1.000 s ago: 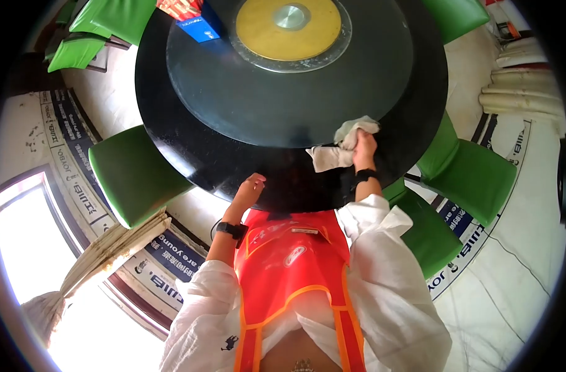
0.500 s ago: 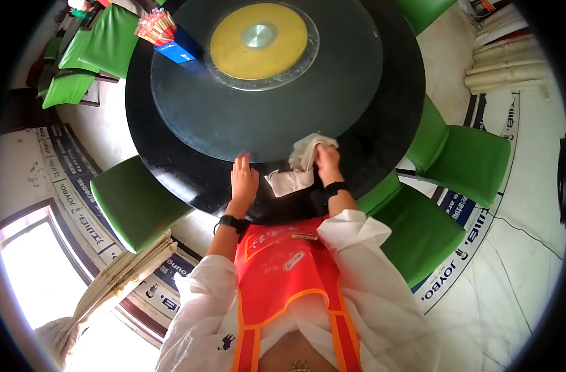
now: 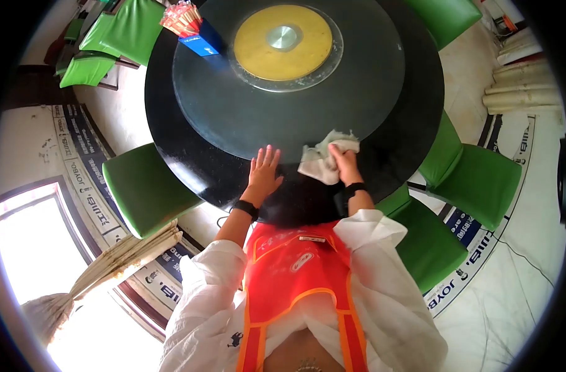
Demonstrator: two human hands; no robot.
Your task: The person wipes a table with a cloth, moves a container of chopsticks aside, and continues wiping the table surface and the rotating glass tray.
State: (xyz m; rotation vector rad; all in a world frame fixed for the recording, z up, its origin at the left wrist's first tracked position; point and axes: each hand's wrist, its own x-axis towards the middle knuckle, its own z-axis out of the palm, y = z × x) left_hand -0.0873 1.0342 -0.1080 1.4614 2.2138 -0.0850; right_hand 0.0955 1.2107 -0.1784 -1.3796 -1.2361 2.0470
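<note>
A round black table (image 3: 413, 136) carries a large dark glass turntable (image 3: 233, 118). My right hand (image 3: 345, 166) grips a crumpled greyish-white cloth (image 3: 321, 162), which lies over the near right edge of the turntable and the black rim. To the left of the cloth, my left hand (image 3: 264, 175) has its fingers spread, with the fingertips at the near edge of the turntable; it holds nothing. Whether the palm presses on the table is hard to tell.
On the turntable's far left stands a blue box (image 3: 200, 43) packed with red-wrapped chopsticks (image 3: 182, 18). A yellow disc (image 3: 252, 49) marks its centre. Green chairs stand left (image 3: 143, 189) and right (image 3: 428, 245) of me. A curtain (image 3: 122, 260) hangs by the bright window at left.
The cloth, spread along the table edge before, is bunched closer to my right hand and further onto the table. My left hand has shifted slightly and its fingers have spread. The view has turned a little.
</note>
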